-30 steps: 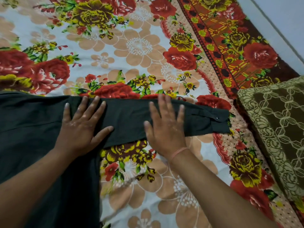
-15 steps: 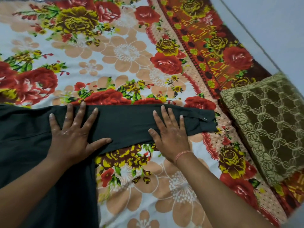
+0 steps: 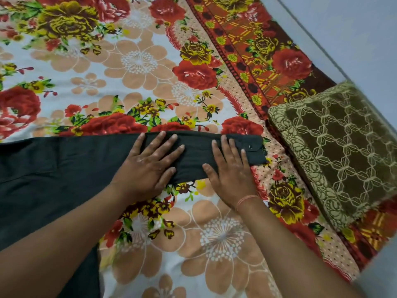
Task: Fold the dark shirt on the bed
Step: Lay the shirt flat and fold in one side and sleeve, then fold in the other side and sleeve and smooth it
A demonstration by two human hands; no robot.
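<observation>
Shirt (image 3: 64, 168) lies on bedsheet (image 3: 150, 82), cushion (image 3: 339, 147) right of its sleeve (image 3: 214, 151).

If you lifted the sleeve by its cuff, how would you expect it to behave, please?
Probably floppy: the sleeve lies flat and thin under the left hand and right hand. The cuff, doubled and carrying a snap, likely holds its shape a little better. It looks light, and on the sheet it should drag rather than slide.
</observation>
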